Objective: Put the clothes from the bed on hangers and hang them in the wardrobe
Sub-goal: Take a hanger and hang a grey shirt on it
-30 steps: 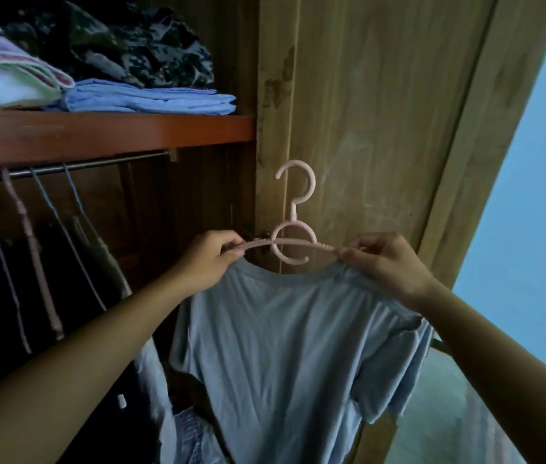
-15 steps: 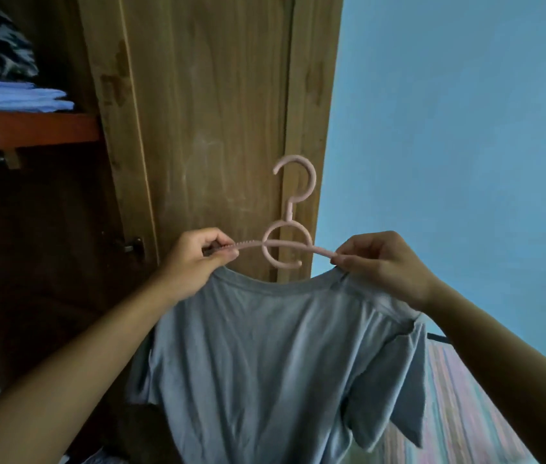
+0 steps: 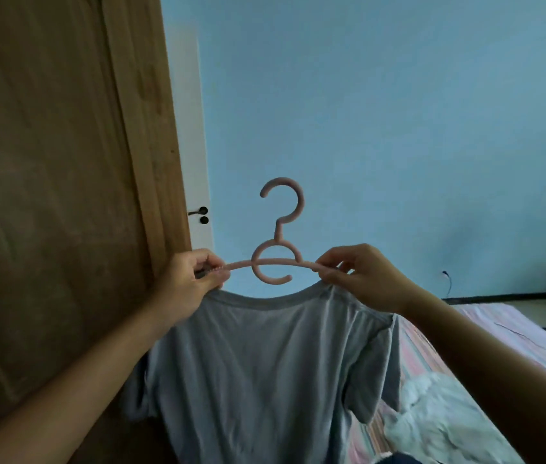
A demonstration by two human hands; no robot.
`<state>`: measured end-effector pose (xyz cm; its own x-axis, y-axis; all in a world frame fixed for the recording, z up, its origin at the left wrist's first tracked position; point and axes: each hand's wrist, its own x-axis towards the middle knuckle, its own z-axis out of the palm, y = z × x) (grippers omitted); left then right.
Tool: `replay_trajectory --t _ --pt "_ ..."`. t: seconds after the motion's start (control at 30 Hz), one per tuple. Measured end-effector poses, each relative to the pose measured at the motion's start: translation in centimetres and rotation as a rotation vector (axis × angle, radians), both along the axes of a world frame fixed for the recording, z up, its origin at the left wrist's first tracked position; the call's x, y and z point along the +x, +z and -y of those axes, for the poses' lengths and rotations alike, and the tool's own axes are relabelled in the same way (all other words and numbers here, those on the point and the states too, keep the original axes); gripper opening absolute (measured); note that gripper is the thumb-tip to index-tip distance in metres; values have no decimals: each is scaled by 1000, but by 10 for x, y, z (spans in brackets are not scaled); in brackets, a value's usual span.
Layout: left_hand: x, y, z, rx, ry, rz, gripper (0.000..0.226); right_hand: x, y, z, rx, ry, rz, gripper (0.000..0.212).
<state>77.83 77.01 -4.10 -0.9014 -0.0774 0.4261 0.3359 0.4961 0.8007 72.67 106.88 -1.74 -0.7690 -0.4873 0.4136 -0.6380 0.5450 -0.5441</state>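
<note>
Hanger (image 3: 276,261) level, bar running left-right, hook up; left hand (image 3: 191,279), right hand (image 3: 362,279) pinch its ends through t-shirt (image 3: 264,363).

Open air ahead, wood to the left

The wardrobe door (image 3: 47,195) walls off the whole left side, close beside the left hand (image 3: 191,279); above and right of the hanger (image 3: 276,249) only blue wall (image 3: 398,128) lies behind, while the bed (image 3: 499,333) and white cloth (image 3: 439,416) fill the lower right

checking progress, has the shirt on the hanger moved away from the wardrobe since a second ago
Yes. The grey t-shirt on the pink hanger has swung right, from in front of the wardrobe door to before the blue wall, towards the bed.
</note>
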Motion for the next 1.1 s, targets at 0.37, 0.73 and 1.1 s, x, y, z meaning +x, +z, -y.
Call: replay_trajectory --t 0.37,0.73,1.1 --pt "-21 2 -46 -38 -209 -32 12 55 -2 -41 4 -358 0 9" --pt "2 -21 -91 -120 -451 -22 14 156 -24 -61 23 -643 73 6" --pt "25 -54 -146 -99 -715 105 14 240 -50 -87 27 -805 230 8"
